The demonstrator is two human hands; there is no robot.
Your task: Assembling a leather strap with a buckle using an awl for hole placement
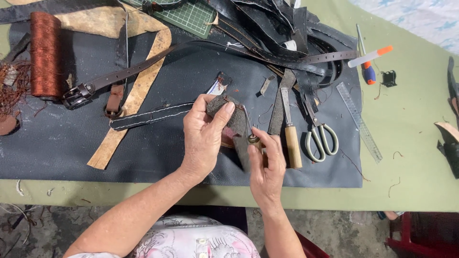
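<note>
Head view, centre of frame: my left hand [203,136] grasps one dark leather piece [229,114], thumb pressed on its upper face, fingers wrapped behind. The piece stands just above and right of the palm, touching it. My right hand [267,167], lower centre, pinches one awl [249,129] between thumb and forefinger; its metal tip rests against the right edge of the leather piece.

Counted items on the dark leather sheet [57,143]:
- One spool of copper-brown thread [45,55], upper left, upright.
- One brown belt with buckle [124,74], running from left of centre toward upper centre.
- One stitched black strap [150,116], just left of my left hand.
- One wooden-handled knife [290,136], just right of my right hand.
- One pair of scissors [319,136], beside the knife.
- One heap of black straps [291,38], upper centre; number cannot be told.

On the green table [411,143], upper right: one clear ruler [359,122], one orange-capped tool [370,56]. Green cutting mat [189,16], top centre.
</note>
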